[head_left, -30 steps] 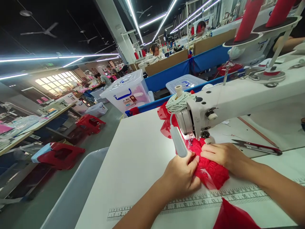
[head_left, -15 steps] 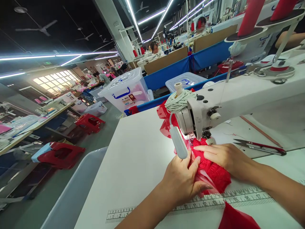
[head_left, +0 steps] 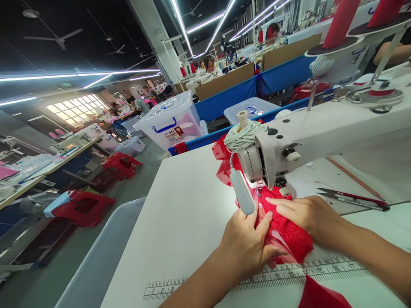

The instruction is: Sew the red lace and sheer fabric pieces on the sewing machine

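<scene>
A red lace fabric piece [head_left: 293,233] with a sheer layer lies bunched under the needle area of a white sewing machine [head_left: 334,124]. My left hand [head_left: 245,241] grips its near left side, thumb apart from the fingers and sheer cloth between them. My right hand [head_left: 305,214] rests on the lace from the right, fingers stretched out flat toward the presser foot [head_left: 258,191]. A grey lamp [head_left: 242,192] on a bent neck hangs just above my left fingertips and partly hides them. More red cloth [head_left: 223,160] extends behind the machine head.
Thread snips [head_left: 356,199] lie right of my right hand. A printed ruler [head_left: 163,289] runs along the table's near side, beside another red cloth piece [head_left: 323,295]. A grey bin [head_left: 105,248] stands left of the table, and a lidded plastic box [head_left: 173,117] beyond it.
The view has shifted slightly, moving the machine and hands a little right in the picture. Both hands keep nearly the same place on the red lace fabric.
</scene>
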The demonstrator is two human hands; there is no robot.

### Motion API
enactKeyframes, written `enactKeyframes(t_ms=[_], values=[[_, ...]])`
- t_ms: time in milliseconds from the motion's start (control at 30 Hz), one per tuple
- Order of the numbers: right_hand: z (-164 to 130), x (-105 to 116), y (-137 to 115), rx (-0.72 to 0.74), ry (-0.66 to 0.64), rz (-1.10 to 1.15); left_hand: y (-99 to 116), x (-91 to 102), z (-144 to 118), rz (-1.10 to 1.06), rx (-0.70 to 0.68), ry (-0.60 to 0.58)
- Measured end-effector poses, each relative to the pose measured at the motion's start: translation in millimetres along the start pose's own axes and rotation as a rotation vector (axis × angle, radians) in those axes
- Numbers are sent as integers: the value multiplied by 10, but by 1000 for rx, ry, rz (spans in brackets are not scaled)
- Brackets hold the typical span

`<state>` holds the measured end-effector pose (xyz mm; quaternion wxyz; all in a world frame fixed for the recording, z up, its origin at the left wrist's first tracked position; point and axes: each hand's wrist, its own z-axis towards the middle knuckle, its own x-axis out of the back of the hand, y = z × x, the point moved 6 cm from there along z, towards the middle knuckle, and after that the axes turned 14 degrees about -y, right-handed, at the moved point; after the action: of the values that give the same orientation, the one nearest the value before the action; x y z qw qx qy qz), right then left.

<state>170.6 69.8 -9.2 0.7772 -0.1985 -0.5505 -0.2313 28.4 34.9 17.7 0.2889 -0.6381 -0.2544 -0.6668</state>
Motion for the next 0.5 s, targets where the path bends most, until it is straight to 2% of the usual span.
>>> enactKeyframes(t_ms=[200, 400, 500], values=[[20, 8, 0, -26, -44, 0, 5, 9, 15, -6, 3, 15], [27, 28, 6, -8, -1, 22, -6, 50, 12, -1, 12, 55], [54, 70, -1, 6, -30, 11, -17, 51, 18, -3, 11, 46]])
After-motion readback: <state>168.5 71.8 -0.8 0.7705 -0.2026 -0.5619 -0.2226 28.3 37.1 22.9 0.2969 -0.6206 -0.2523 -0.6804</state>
